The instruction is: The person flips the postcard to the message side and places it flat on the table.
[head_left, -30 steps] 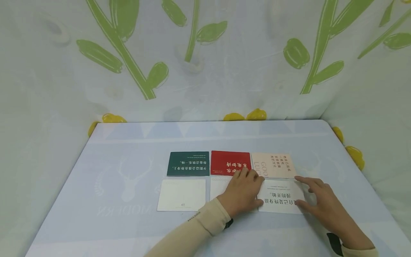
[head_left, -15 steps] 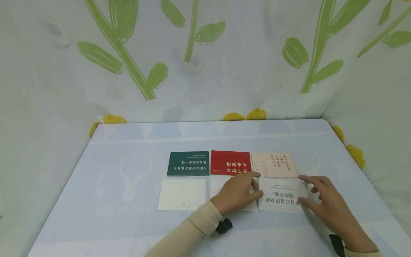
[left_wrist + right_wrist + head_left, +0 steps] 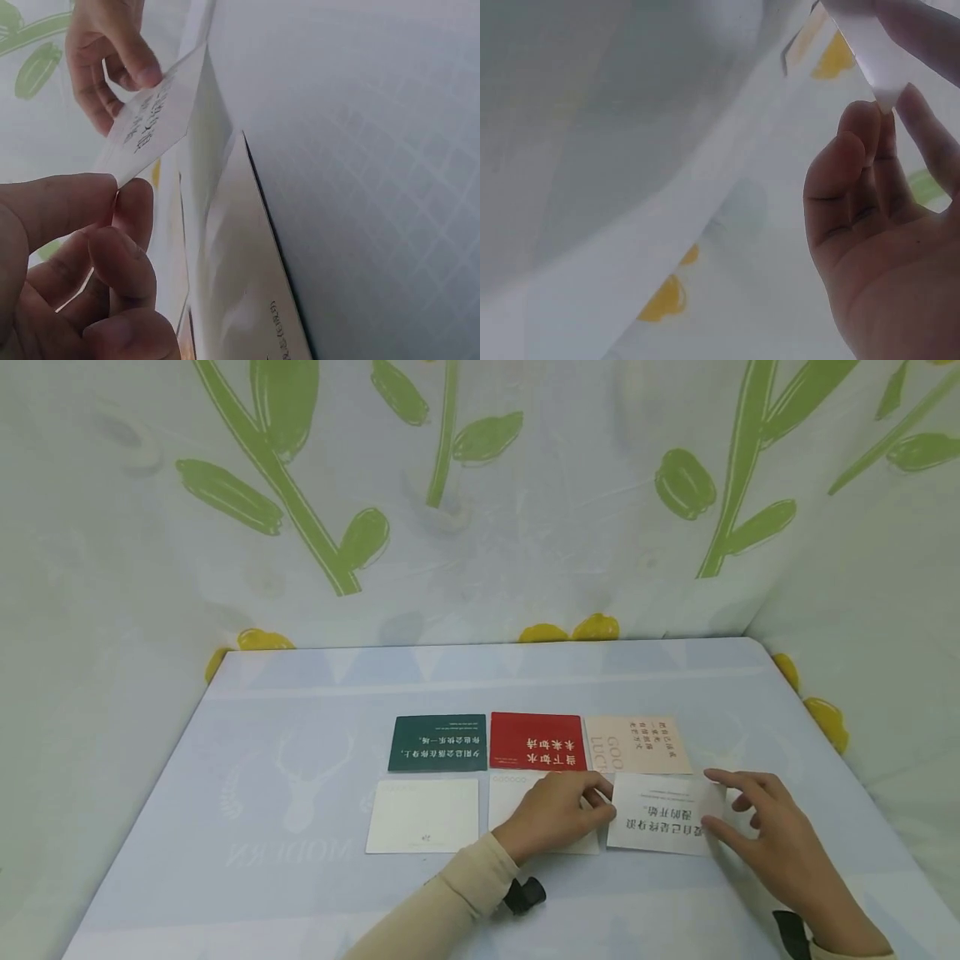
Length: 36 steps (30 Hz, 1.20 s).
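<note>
A white card with dark printed writing (image 3: 663, 814) is lifted off the table and tilted, spanning both hands. My left hand (image 3: 551, 810) pinches its left edge between thumb and fingertips. At the opposite edge, my right hand (image 3: 776, 852) pinches it, its thumb lying on the printed face. From the left wrist, the card (image 3: 154, 131) slants up toward the right hand (image 3: 109, 60). The right wrist view catches a corner of the card (image 3: 877, 64) between the fingers. Beneath the left hand lies another white card (image 3: 506, 797), partly covered.
Behind the hands lie a green card (image 3: 437, 760), a red card (image 3: 517, 727) and a pale pink card (image 3: 611, 731) in a row. A mostly blank cream card (image 3: 422, 810) lies left of the left hand. The pale blue tabletop (image 3: 247, 893) meets leaf-patterned fabric behind.
The left hand has shifted back from over the red card and now pinches the printed white card's left edge. That card has moved slightly right and risen; the right hand has moved slightly right with it.
</note>
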Tool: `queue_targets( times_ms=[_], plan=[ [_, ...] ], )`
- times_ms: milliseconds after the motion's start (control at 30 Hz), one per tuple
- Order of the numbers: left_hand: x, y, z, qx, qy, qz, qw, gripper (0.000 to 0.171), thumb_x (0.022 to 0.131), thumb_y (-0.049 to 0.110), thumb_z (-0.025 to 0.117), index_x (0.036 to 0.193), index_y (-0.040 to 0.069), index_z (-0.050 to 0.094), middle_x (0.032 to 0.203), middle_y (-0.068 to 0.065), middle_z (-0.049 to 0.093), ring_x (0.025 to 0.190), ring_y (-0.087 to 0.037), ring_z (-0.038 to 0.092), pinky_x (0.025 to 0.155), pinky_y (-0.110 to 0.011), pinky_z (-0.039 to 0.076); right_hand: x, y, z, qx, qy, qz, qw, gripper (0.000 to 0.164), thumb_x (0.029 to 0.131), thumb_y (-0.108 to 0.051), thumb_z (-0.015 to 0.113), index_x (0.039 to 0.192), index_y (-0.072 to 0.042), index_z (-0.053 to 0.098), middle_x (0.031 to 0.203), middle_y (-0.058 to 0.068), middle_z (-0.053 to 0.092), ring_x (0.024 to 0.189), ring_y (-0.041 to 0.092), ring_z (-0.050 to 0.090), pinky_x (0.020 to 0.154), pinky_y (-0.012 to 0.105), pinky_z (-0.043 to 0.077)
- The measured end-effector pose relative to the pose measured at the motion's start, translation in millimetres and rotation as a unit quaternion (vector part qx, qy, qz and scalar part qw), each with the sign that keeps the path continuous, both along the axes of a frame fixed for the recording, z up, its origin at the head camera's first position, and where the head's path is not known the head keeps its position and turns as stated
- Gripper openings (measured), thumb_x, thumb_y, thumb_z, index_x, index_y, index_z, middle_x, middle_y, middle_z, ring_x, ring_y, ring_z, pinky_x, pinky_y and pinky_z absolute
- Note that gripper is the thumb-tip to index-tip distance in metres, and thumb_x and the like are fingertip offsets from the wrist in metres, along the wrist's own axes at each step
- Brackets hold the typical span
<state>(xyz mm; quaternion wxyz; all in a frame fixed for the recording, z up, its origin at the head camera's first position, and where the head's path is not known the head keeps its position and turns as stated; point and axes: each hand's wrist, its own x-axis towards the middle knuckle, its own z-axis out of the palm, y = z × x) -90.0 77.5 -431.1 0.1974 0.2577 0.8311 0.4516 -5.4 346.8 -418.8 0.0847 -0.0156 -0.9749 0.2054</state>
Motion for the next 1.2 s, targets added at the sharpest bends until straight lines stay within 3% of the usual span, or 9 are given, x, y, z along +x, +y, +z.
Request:
queue_targets(
  times_ms=[100, 333, 500, 600, 933, 1200],
  plan=[
    [0.3, 0, 0.6, -0.007, 0.008, 0.003, 0.9999, 0.016, 0.093, 0.023, 0.071, 0.108, 0.02, 0.074, 0.083, 0.017, 0.067, 0.075, 0.001, 0.058, 0.068, -0.02, 0.047, 0.0, 2, 0.5, -0.005, -0.008, -0.002, 1.0, 0.065, 0.078, -0.014, 0.088, 0.136, -0.01, 0.06, 0.121, 0.017, 0.053, 0.088, 0.026, 0.053, 0.064, 0.026, 0.045],
    [0.7, 0, -0.3, -0.02, 0.028, 0.005, 0.9994, 0.016, 0.093, 0.022, 0.071, 0.108, 0.021, 0.074, 0.083, 0.017, 0.068, 0.075, 0.002, 0.057, 0.066, -0.02, 0.046, 5.3, 15, -0.2, -0.034, -0.038, -0.019, 0.999, 0.053, 0.092, -0.032, 0.077, 0.137, -0.01, 0.058, 0.108, 0.007, 0.066, 0.076, 0.004, 0.052, 0.061, 0.019, 0.044],
    [0.7, 0, -0.3, -0.027, 0.039, 0.004, 0.9988, 0.016, 0.093, 0.022, 0.07, 0.109, 0.021, 0.075, 0.084, 0.017, 0.068, 0.075, 0.002, 0.057, 0.066, -0.02, 0.045, 7.2, 22, 0.0, -0.041, -0.111, -0.044, 0.992, 0.059, 0.097, -0.047, 0.065, 0.137, -0.004, 0.058, 0.11, 0.01, 0.069, 0.085, 0.017, 0.061, 0.062, 0.025, 0.048],
    [0.6, 0, -0.2, -0.028, 0.041, 0.004, 0.9988, 0.017, 0.093, 0.022, 0.069, 0.109, 0.02, 0.075, 0.084, 0.017, 0.068, 0.074, 0.002, 0.057, 0.065, -0.02, 0.045, 7.8, 24, -0.6, -0.045, -0.131, -0.047, 0.989, 0.061, 0.098, -0.05, 0.063, 0.134, -0.001, 0.06, 0.109, 0.01, 0.07, 0.089, 0.023, 0.064, 0.064, 0.027, 0.05],
    [0.2, 1, -0.5, -0.049, 0.064, 0.002, 0.9968, 0.018, 0.094, 0.023, 0.069, 0.111, 0.02, 0.077, 0.087, 0.016, 0.07, 0.076, 0.003, 0.057, 0.064, -0.018, 0.045, 8.2, 21, 1.4, -0.052, -0.15, -0.048, 0.986, 0.06, 0.099, -0.052, 0.06, 0.13, 0.0, 0.062, 0.094, -0.002, 0.072, 0.078, 0.01, 0.06, 0.063, 0.025, 0.047],
    [0.6, 1, 2.1, -0.066, 0.084, 0.0, 0.9943, 0.019, 0.095, 0.023, 0.069, 0.112, 0.019, 0.077, 0.084, 0.015, 0.07, 0.07, 0.003, 0.056, 0.06, -0.017, 0.044, 4.9, 20, 5.8, -0.063, -0.19, -0.059, 0.978, 0.061, 0.1, -0.056, 0.055, 0.128, -0.002, 0.063, 0.089, -0.007, 0.075, 0.082, 0.015, 0.061, 0.066, 0.029, 0.044]
  ],
)
